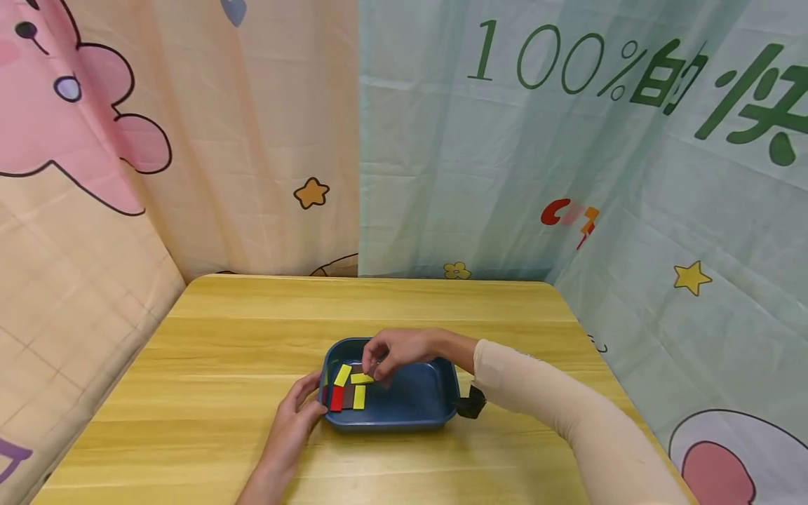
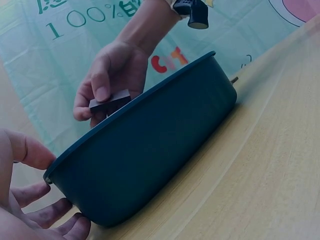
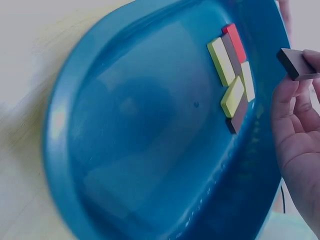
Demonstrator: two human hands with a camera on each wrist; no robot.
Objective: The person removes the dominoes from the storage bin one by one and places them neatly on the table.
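Note:
A blue plastic tub [image 1: 413,396] stands on the table. My left hand [image 1: 297,414] grips its left end, thumb at the front corner and fingers against the outer wall. My right hand [image 1: 394,351] is over the tub's left half, pinching a dark brown rectangular block [image 3: 298,65] between thumb and fingers. Below it, at the left end of the tub floor, lie a red block [image 1: 337,398], a brown block [image 1: 348,397] and a yellow block [image 1: 359,397] side by side. Two more yellow blocks [image 1: 343,375] and another brown one [image 3: 239,115] lie behind them.
The wooden table [image 1: 252,337] reaches back to printed curtains [image 1: 442,175], which hang behind it and at both sides. A beige sleeve [image 1: 536,379] covers my right forearm. A small black device [image 1: 471,403] sits by my right wrist, near the tub's right end.

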